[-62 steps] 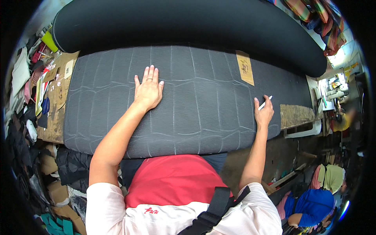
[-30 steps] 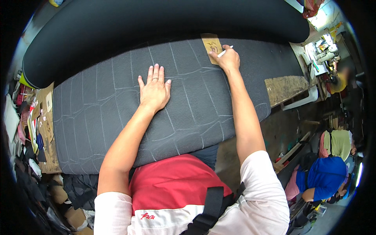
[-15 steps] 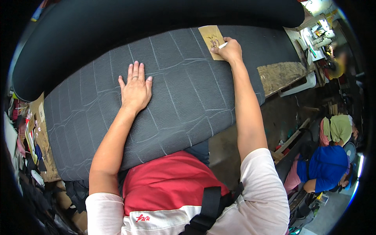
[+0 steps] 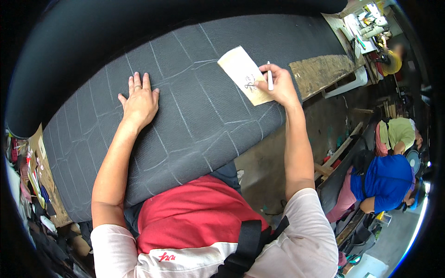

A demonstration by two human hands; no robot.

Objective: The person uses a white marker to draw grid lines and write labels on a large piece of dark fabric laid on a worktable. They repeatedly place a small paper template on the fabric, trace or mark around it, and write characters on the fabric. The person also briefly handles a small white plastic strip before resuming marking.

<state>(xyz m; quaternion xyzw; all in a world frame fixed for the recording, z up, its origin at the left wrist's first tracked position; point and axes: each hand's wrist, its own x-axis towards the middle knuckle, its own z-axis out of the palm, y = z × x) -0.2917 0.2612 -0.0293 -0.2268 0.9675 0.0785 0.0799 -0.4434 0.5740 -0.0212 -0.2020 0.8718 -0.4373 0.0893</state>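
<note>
Dark grey textured material (image 4: 194,116), perhaps leather or vinyl, spreads over the table and is marked with rows of pale outlines. My left hand (image 4: 140,104) rests flat on it, fingers stretched out. At the right, my right hand (image 4: 282,87) pinches the edge of a tan card template (image 4: 238,69) with dark handwriting. A slim white marking stick (image 4: 270,79), pen or chalk, stands up between the fingers of that same hand. The card is tilted over the material beside the last outlines; whether it lies fully flat I cannot tell.
A thick black roll (image 4: 116,28) runs along the far side. Bare worn wooden tabletop (image 4: 322,74) shows at the right, with a sewing machine (image 4: 373,28) beyond. Two people sit at the right, one in a blue shirt (image 4: 387,185). Scraps (image 4: 34,185) crowd the left edge.
My right hand has drawn the card nearer and turned it, and the white stick now points upright. The left hand remains flat; the whole view has shifted slightly.
</note>
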